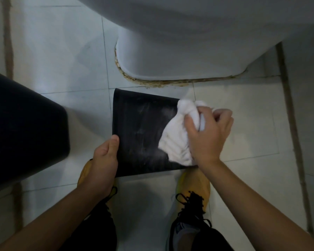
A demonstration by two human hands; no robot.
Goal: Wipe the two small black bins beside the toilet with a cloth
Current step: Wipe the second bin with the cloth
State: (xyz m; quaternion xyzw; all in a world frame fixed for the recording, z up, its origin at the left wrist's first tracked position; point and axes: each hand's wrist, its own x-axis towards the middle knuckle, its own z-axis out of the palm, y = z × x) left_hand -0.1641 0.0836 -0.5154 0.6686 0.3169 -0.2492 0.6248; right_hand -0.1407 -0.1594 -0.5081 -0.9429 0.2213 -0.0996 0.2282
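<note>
A small black bin is held low over the tiled floor in front of the toilet, one dusty, streaked flat side facing up. My left hand grips its left near edge, thumb on top. My right hand clutches a crumpled white cloth and presses it against the bin's right side. A second black bin stands at the left, larger in view and apart from both hands.
The white toilet base stands just beyond the bin, with brown grime along its floor joint. My feet in yellow shoes with black laces are under the bin. Pale floor tiles stretch left and right.
</note>
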